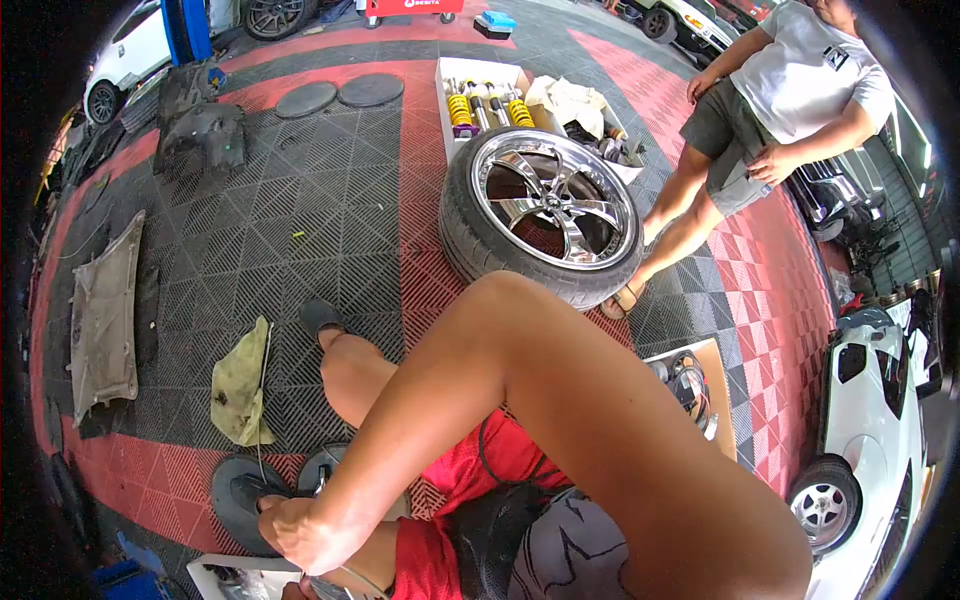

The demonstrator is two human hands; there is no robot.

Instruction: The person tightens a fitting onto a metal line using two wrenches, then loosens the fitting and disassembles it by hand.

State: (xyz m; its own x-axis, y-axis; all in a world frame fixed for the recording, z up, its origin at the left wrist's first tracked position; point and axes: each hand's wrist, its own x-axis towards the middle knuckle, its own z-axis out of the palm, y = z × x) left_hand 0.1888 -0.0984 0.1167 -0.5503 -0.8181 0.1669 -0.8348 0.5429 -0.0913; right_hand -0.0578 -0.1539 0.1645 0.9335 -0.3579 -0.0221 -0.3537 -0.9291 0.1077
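My right hand is low in the view, at the end of my bent arm, with its fingers curled round something I cannot make out. Just below it, at the bottom edge, a small part of my left hand shows; its fingers are mostly hidden. Both hands are beside an open white box with items in it. A thin cord runs from a stained yellow-green cloth on the floor down towards my right hand. Near that hand are a dark sandal and my red shorts.
A chrome wheel with tyre lies ahead. Behind it, a white box holds yellow springs. Another person stands at the right. An open carton is beside my arm. A white car is far right, a worn panel left.
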